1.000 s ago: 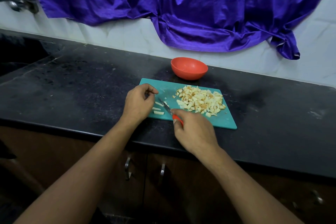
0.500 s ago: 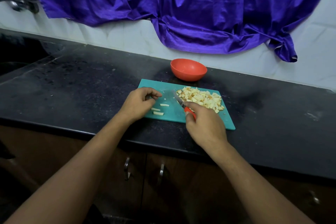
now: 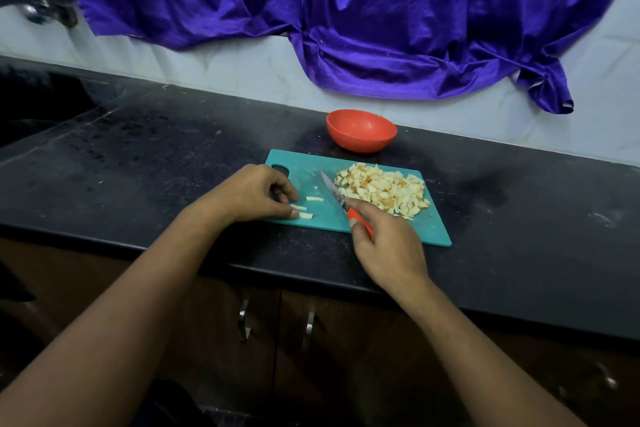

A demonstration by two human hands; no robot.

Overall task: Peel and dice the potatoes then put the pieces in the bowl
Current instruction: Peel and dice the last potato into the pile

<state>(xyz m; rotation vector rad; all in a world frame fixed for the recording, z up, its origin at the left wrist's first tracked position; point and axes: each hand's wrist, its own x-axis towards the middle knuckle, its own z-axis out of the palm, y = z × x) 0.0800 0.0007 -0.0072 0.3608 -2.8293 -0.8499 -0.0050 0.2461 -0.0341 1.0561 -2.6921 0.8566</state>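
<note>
A teal cutting board [image 3: 429, 229] lies on the black counter. A pile of diced potato pieces [image 3: 384, 189] covers its right half. Three pale potato strips [image 3: 306, 215] lie on its left half. My left hand [image 3: 252, 194] has its thumb and curled fingers pinching the left ends of two strips. My right hand [image 3: 388, 246] grips the red handle of a small knife [image 3: 334, 191], index finger along its spine. The blade points up and left, just left of the pile. An empty red bowl [image 3: 362, 130] stands behind the board.
The black counter [image 3: 156, 156] runs left to a dark sink area [image 3: 31, 121] and right past the board. Purple cloth [image 3: 346, 17] hangs on the white wall behind. Cabinet doors with metal handles [image 3: 244, 319] sit below the counter edge.
My right hand moved the knife right, from the strips to the edge of the diced pile. My left hand shifted slightly and now pinches the strips' ends.
</note>
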